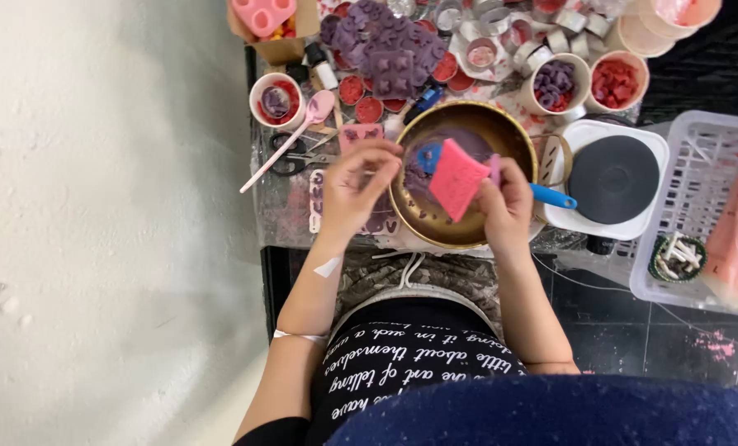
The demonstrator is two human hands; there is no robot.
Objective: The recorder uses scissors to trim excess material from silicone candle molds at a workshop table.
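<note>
Over a round brass-coloured metal bowl [468, 177] on the cluttered worktop [286, 215], the right hand [505, 202] pinches a flat pink square silicone mould [457, 179], tilted above the bowl's purple contents. The left hand [357, 186] hovers at the bowl's left rim with fingers curled; whether it holds anything cannot be told. A blue-handled spatula [551, 196] lies across the bowl. Behind stand white paper cups of purple and red wax pieces [557, 83], a heap of purple moulds [385, 41] and a brown cardboard box [282, 45] at the back left. Right of the bowl sits a white hotplate with a black disc [615, 177], beside a white plastic basket [699, 198].
</note>
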